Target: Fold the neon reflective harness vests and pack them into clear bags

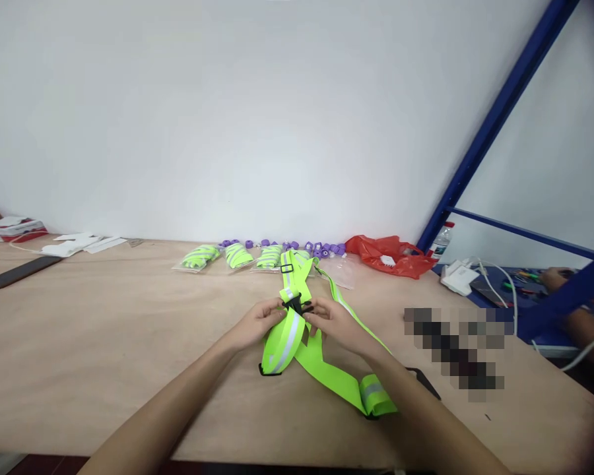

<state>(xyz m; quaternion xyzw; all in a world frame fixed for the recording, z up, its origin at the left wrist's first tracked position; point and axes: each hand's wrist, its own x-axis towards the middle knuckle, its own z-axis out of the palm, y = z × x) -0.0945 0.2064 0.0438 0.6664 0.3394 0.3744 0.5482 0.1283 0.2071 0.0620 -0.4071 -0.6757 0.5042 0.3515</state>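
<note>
A neon-yellow reflective strap harness (329, 379) with silver stripes lies loosely on the wooden table, its bands spreading toward the back and the right. My left hand (257, 321) is closed on the left side of the black buckle (294, 304) at the harness's middle. From the right, my right hand (334, 321) grips the buckle's other side and the strap beside it, fingers bent. Below the left hand a strap loop ends in a black slider (270, 371). Another black slider (286, 268) sits on the upper strap.
Bagged yellow straps (200, 257) and several purple rolls (321, 249) line the wall. A red plastic bag (393, 256) is behind on the right. A dark flat bar (20, 272) lies left; a person's hand (557, 278) shows beyond the blue frame (495, 125).
</note>
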